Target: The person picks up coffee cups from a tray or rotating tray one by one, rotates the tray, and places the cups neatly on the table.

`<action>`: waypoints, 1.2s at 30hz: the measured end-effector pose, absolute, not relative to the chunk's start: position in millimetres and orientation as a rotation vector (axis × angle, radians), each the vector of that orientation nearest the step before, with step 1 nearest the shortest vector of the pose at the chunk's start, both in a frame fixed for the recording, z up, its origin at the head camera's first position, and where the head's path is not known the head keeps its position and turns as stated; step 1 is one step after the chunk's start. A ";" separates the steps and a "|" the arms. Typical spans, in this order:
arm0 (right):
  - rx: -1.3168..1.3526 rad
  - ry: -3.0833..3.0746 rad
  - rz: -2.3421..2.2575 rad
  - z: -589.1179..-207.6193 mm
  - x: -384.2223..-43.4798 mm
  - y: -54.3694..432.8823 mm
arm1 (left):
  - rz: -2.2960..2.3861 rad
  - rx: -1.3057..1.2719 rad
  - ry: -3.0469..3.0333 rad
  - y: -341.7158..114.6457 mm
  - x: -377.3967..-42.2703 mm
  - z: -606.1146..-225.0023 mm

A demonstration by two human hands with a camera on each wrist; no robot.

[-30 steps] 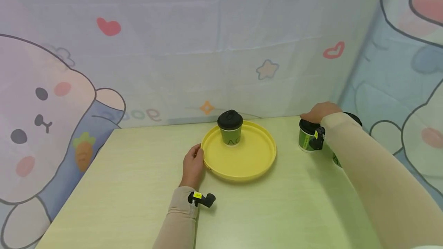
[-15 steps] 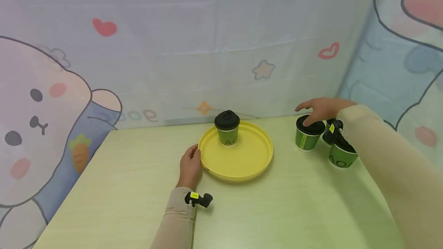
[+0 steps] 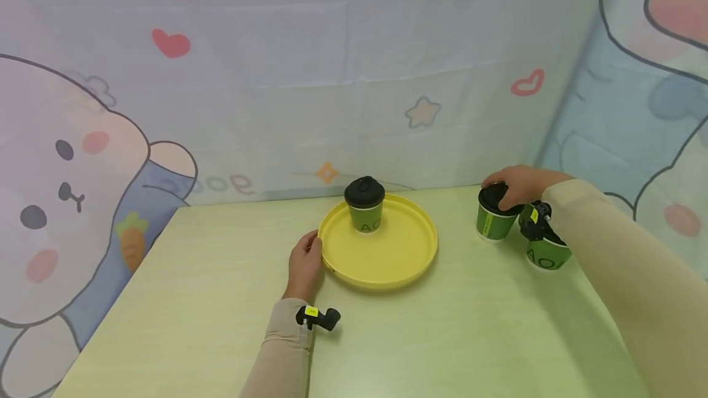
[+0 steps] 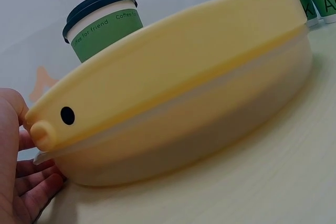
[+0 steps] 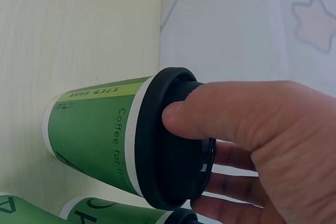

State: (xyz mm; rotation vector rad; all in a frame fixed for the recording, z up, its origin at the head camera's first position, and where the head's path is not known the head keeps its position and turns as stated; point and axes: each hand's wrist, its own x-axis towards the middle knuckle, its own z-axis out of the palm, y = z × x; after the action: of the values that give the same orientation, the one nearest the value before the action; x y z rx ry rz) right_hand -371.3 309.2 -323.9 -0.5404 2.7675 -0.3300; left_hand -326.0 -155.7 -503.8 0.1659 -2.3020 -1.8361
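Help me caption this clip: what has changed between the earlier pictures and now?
The right hand, spread over the green cup half a second ago, has come down and drawn its thumb and fingers in to grip that cup's black lid. The left hand stayed at the yellow tray's edge, the lidded cup on it unmoved.

**"Coffee for friend" repeats on green cups**

On the leftmost cup (image 4: 107,32), "Coffee for friend" circles the green sleeve (image 4: 110,40), one opening letter hidden; the head view shows a large "AO" there. "Coffee for frie" reads on the cup filling the right wrist view (image 5: 97,124), its yellow-green strip (image 5: 102,91) bearing characters too small to decipher. The front right cup (image 3: 547,255) carries "AO", the one behind (image 4: 310,12) a "K". Faint, seemingly reversed letters (image 3: 241,184) mark the backdrop (image 3: 287,109).
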 end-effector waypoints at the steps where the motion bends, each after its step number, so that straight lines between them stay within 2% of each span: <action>1: -0.536 2.773 -0.323 -323.9 -371.2 309.8 | -1.832 0.166 -2.302 -155.5 -326.0 -504.0; 24: -0.470 2.863 -0.245 -323.8 -364.7 314.0 | -1.825 0.171 -2.319 -151.0 -329.1 -504.2; 30: -0.529 2.958 -0.263 -325.5 -358.3 303.5 | -1.847 0.181 -2.325 -150.3 -326.7 -505.3; 36: -0.682 3.093 -0.369 -348.1 -367.7 278.1 | -1.833 0.177 -2.328 -152.9 -327.8 -506.3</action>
State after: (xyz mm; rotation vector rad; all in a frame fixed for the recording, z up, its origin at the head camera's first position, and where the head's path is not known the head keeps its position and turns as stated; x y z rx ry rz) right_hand -367.7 278.1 -348.1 -0.6816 3.0930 -0.3687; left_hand -327.8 -152.9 -506.3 0.1768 -2.3278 -1.8331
